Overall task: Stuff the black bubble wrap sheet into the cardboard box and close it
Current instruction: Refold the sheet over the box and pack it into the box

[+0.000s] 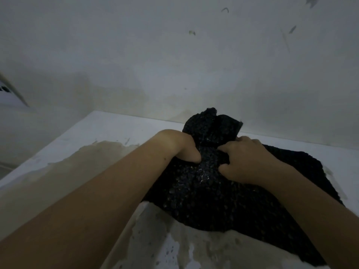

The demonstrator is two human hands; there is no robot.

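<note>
The head view looks down in dim light on a white tabletop [108, 131] with peeling, brownish patches, set against a stained pale wall [174, 55]. The black bubble wrap sheet [209, 193] lies on the tabletop right of centre, bunched into a dark mound; its far end rises in a crumpled peak near the wall, and its near part spreads toward the lower right edge of the picture under the right forearm.

Both bare hands are on the sheet. The left hand [186, 148] is closed over a gathered fold on the mound's left side, its fingers dug into the plastic so that only the knuckles and thumb show. The right hand [244, 162] is clenched on the wrap just opposite, fingers curled into the material and thumb pressing at the near side. The two hands sit close together with a narrow ridge of wrap pinched between them.

The picture is dark and soft, so what lies beneath the sheet cannot be made out. At the far left edge a pale slanted object [9, 94] shows only in part.
</note>
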